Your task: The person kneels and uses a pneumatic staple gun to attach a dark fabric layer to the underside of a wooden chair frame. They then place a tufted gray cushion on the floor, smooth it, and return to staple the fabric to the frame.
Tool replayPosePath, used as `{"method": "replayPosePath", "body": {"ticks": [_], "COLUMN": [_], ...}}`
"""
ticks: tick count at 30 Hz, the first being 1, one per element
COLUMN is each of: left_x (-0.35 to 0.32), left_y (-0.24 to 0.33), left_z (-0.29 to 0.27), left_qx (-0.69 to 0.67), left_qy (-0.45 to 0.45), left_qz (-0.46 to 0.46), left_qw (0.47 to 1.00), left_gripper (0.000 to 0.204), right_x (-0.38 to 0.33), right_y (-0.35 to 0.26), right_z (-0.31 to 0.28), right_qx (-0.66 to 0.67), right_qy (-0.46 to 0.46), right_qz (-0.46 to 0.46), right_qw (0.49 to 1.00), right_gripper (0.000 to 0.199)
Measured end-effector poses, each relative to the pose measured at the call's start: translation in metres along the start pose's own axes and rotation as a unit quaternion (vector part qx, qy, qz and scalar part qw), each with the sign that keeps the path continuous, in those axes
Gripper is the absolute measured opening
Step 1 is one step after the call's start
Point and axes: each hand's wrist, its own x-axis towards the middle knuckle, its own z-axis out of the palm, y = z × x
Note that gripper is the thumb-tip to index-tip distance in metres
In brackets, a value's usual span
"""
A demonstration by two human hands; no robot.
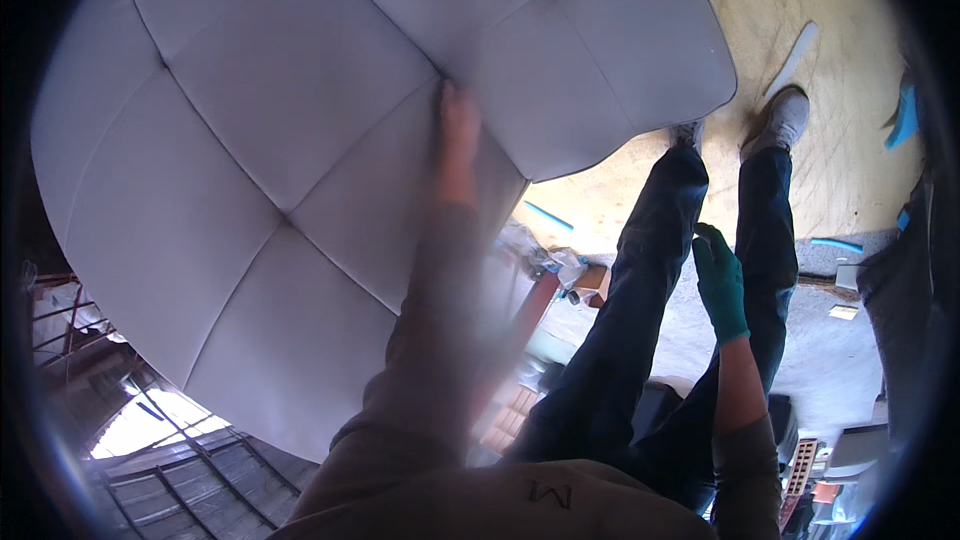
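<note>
A large grey upholstered panel (250, 140) with tufted seams in a diamond pattern fills the upper left. My left hand (460, 125), bare and smeared by motion, is at a tuft where seams cross. Its fingertips seem to touch the cover there, but their pose is blurred. In a green glove, my right hand (720, 285) hangs low in front of my legs, away from the panel. Its fingers are loosely bent and apart, with nothing visible in them.
My legs and shoes (785, 118) stand right of the panel on a yellowish board surface. A pale strip (793, 58) and blue strips (548, 216) lie around. An open cardboard box (592, 285) sits beyond the panel's edge. Dark fabric (905, 290) hangs at the right.
</note>
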Motion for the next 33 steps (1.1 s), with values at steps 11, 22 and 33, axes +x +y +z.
{"method": "replayPosePath", "body": {"ticks": [11, 22, 33], "left_x": [-0.01, 0.003, 0.011], "left_y": [0.018, 0.045, 0.045], "left_z": [0.029, 0.029, 0.032], "left_qx": [-0.039, -0.189, -0.187], "left_qy": [0.013, 0.019, 0.027], "left_qz": [-0.028, 0.007, -0.003], "left_qw": [0.999, 0.982, 0.982], "left_gripper": [0.083, 0.103, 0.117], "right_x": [0.022, 0.032, 0.036], "right_y": [-0.017, -0.015, -0.01], "right_z": [0.016, 0.029, 0.025], "right_qx": [0.162, 0.181, 0.169], "right_qy": [-0.042, -0.05, -0.064], "right_qz": [0.155, 0.188, 0.193], "right_qw": [0.974, 0.964, 0.964], "right_gripper": [0.029, 0.031, 0.031]}}
